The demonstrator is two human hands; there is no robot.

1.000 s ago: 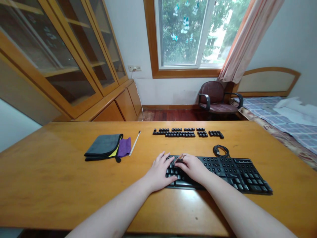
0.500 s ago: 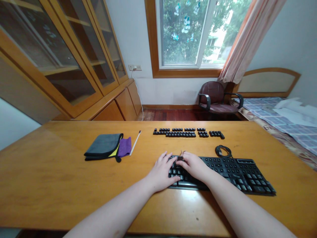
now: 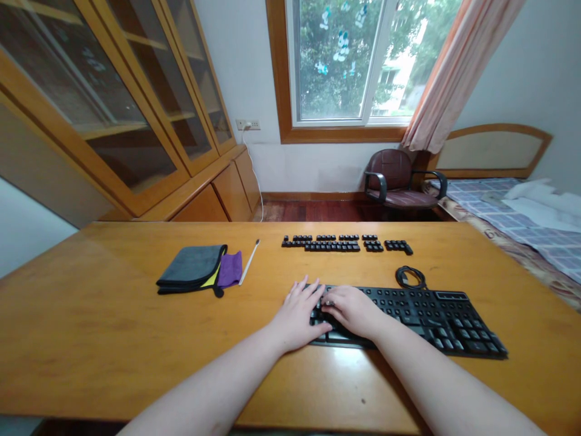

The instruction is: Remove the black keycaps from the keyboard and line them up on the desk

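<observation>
A black keyboard (image 3: 411, 312) lies on the wooden desk, with bare switch posts over its upper rows and keycaps still on the lower left and right parts. My left hand (image 3: 297, 318) rests on its left end, fingers spread and thumb along the near edge. Over the left part of the keys, my right hand (image 3: 356, 310) is closed around a small keycap puller (image 3: 330, 303). Most of that tool is hidden by the fingers. Beyond the keyboard, loose black keycaps (image 3: 333, 247) lie in rows.
A coiled cable (image 3: 411, 277) sits behind the keyboard. To the left are a folded grey cloth (image 3: 193, 266), a purple cloth (image 3: 230, 269) and a white-handled brush (image 3: 249, 263). Past the desk stand a chair (image 3: 393, 175), a bed (image 3: 521, 200) and a glass-fronted cabinet (image 3: 181, 163).
The puller's thin wire ends stood up above my right fingers; now they no longer show, and the hand has turned lower over the keys. My left hand stays in place.
</observation>
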